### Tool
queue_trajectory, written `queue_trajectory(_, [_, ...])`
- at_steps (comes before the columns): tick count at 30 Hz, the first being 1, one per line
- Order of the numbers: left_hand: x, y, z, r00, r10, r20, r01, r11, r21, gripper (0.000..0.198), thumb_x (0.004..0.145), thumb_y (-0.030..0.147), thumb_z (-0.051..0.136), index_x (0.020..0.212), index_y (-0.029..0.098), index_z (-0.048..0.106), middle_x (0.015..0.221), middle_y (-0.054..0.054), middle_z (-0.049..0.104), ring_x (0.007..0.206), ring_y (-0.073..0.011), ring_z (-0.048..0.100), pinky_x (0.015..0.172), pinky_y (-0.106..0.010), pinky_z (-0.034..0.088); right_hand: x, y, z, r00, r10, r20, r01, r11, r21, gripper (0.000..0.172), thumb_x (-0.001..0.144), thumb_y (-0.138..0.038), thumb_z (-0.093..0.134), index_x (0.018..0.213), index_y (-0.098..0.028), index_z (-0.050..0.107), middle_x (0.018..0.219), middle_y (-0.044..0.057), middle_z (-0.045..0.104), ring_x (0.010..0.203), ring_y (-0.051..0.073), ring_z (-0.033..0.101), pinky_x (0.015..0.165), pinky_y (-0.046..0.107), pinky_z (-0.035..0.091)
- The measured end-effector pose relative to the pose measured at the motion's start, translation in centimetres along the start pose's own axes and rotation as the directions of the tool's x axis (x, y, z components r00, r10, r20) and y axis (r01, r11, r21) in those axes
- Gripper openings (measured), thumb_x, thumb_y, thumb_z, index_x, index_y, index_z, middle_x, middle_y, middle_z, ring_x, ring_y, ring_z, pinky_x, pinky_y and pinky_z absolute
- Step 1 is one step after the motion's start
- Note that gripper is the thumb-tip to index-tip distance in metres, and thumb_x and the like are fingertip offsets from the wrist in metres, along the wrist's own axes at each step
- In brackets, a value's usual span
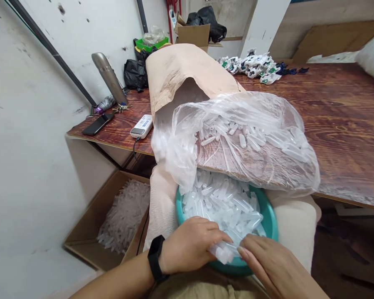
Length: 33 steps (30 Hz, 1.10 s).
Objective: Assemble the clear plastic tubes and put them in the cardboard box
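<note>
My left hand (195, 241), with a black band on its wrist, is closed around several translucent white plastic tubes (223, 253) over the near side of a teal basin (270, 216). Beside it, my right hand (268, 255) is closed, its thumb and fingers pinching the end of a translucent tube against the bunch. Its fingertips are partly hidden. Beneath both hands, the basin is filled with loose translucent tubes (220, 197). It rests on the lap, between the legs.
A clear plastic bag (268, 166) holding similar tubes lies over the table edge (339, 124). Below left, a cardboard box (87, 245) holds more pieces. A phone (98, 123), a white power bank (141, 126), a metal bottle (109, 77) and white clips (255, 66) are on the table.
</note>
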<state>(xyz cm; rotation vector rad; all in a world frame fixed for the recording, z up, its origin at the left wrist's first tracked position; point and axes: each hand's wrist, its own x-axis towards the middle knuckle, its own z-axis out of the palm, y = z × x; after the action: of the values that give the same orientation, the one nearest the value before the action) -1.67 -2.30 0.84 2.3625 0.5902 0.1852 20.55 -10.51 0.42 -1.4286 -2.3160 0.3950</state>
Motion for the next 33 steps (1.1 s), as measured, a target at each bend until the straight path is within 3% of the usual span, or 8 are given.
queue_trajectory(3, [-0.1, -0.1, -0.1, 1.0, -0.011, -0.014, 0.01, 0.999, -0.033, 0.03, 0.084, 0.016, 0.067, 0.113, 0.02, 0.067, 0.096, -0.003, 0.072, 0.09, -0.0194, 0.067, 0.082, -0.027, 0.046, 0.0, 0.1, 0.0, 0.999, -0.029, -0.03, 0.028, 0.999, -0.021, 0.026, 0.105, -0.041, 0.038, 0.099, -0.025, 0.057, 0.085, 0.004, 0.069, 0.07, 0.019, 0.069, 0.061, 0.029, 0.051])
queue_trajectory(6, [0.0, -0.2, 0.0, 1.0, 0.003, -0.031, -0.004, 0.999, -0.033, 0.026, 0.085, 0.015, 0.068, 0.11, 0.02, 0.067, 0.095, -0.002, 0.073, 0.089, -0.0182, 0.067, 0.082, -0.026, 0.046, -0.1, 0.0, 0.4, 0.999, -0.029, -0.029, 0.029, 1.0, -0.011, 0.031, 0.106, -0.039, 0.035, 0.089, -0.025, 0.057, 0.078, 0.002, 0.066, 0.067, 0.02, 0.067, 0.061, 0.029, 0.049])
queue_trajectory(10, [0.2, -0.3, 0.8, 0.993, 0.09, -0.076, -0.08, 0.989, 0.126, 0.021, 0.089, 0.015, 0.063, 0.109, 0.02, 0.066, 0.089, -0.001, 0.071, 0.082, -0.0179, 0.064, 0.076, -0.028, 0.044, -0.3, -0.7, 1.3, 0.986, 0.153, 0.069, -0.162, 0.977, 0.141, 0.041, 0.106, -0.041, 0.03, 0.074, -0.025, 0.05, 0.068, 0.0, 0.061, 0.061, 0.018, 0.062, 0.057, 0.027, 0.044])
queue_trajectory(16, [1.1, -0.7, 1.4, 0.97, 0.217, -0.112, -0.162, 0.915, 0.37, 0.016, 0.1, 0.018, 0.046, 0.101, 0.017, 0.063, 0.08, -0.002, 0.066, 0.077, -0.019, 0.059, 0.072, -0.032, 0.043, 0.6, -1.0, 1.8, 0.857, 0.405, 0.318, -0.505, 0.783, 0.363, 0.052, 0.1, -0.061, 0.021, 0.066, -0.024, 0.036, 0.064, 0.0, 0.054, 0.06, 0.017, 0.051, 0.057, 0.028, 0.04])
queue_trajectory(20, [2.4, -0.8, 0.8, 0.993, 0.117, -0.031, -0.1, 0.936, 0.339, 0.01, 0.095, 0.015, 0.051, 0.099, 0.015, 0.06, 0.089, -0.006, 0.067, 0.088, -0.0221, 0.06, 0.079, -0.033, 0.047, 1.3, 0.5, 1.5, 0.815, 0.432, 0.385, -0.574, 0.689, 0.442, 0.055, 0.098, -0.063, 0.021, 0.066, -0.024, 0.043, 0.063, 0.0, 0.052, 0.062, 0.018, 0.052, 0.061, 0.028, 0.043])
queue_trajectory(25, [4.6, -1.3, 0.9, 0.981, -0.192, -0.03, 0.192, 0.94, 0.281, 0.018, 0.09, 0.02, 0.06, 0.106, 0.012, 0.056, 0.103, -0.014, 0.067, 0.095, -0.0285, 0.064, 0.077, -0.038, 0.05, 1.4, 2.8, 0.5, 0.868, 0.447, 0.216, -0.495, 0.814, 0.305, 0.043, 0.1, -0.056, 0.035, 0.08, -0.025, 0.059, 0.07, -0.001, 0.06, 0.068, 0.019, 0.062, 0.065, 0.028, 0.046])
queue_trajectory(29, [6.2, -2.1, 1.8, 0.974, -0.225, -0.035, 0.226, 0.942, 0.247, 0.023, 0.082, 0.024, 0.071, 0.099, 0.012, 0.061, 0.094, -0.017, 0.071, 0.09, -0.0333, 0.067, 0.076, -0.042, 0.051, 1.2, 3.3, 0.6, 0.945, 0.293, 0.145, -0.316, 0.932, 0.176, 0.021, 0.1, -0.037, 0.046, 0.089, -0.026, 0.062, 0.083, 0.001, 0.068, 0.079, 0.022, 0.067, 0.067, 0.03, 0.048])
queue_trajectory(33, [6.1, -2.4, 1.0, 0.972, -0.224, -0.066, 0.232, 0.962, 0.145, 0.014, 0.078, 0.018, 0.07, 0.09, 0.016, 0.064, 0.088, -0.011, 0.072, 0.087, -0.0306, 0.068, 0.078, -0.039, 0.05, 1.5, 2.7, 1.6, 0.969, 0.157, 0.192, -0.173, 0.982, 0.073, 0.012, 0.092, -0.016, 0.056, 0.09, -0.025, 0.064, 0.087, 0.001, 0.069, 0.082, 0.022, 0.068, 0.072, 0.032, 0.051])
